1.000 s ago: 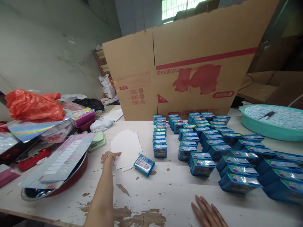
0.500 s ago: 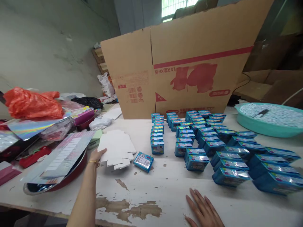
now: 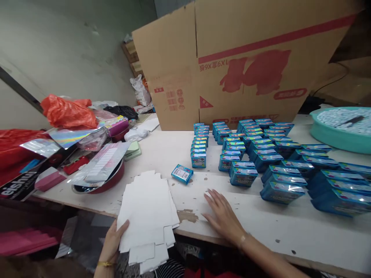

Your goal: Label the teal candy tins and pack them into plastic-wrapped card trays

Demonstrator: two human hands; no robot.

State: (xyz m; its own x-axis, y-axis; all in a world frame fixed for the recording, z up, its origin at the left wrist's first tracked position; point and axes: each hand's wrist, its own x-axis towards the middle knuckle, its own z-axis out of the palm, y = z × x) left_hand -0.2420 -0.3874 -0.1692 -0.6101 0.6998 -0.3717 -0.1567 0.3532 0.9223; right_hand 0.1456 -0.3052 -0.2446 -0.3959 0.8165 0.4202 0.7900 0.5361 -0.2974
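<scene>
A small stack of flat white carton blanks is gripped at its left edge by my left hand, thumb on top and fingers hidden beneath. The stack overhangs the table's front edge. My right hand holds nothing, its fingers spread on or just over the white table near the front. Beyond the hands, one blue packet lies on its side with a printed label up. To its right, several rows of upright blue boxes stand close together.
A big cardboard box stands upright behind the rows. At the right is a turquoise basin full of small pale pieces. To the left, a red bowl carries printed sheets, with a red plastic bag and other packaging behind it.
My left hand has drawn the white carton blanks from the tabletop toward me, over the front edge. The right hand appears farther left and higher in view. The camera view has shifted too.
</scene>
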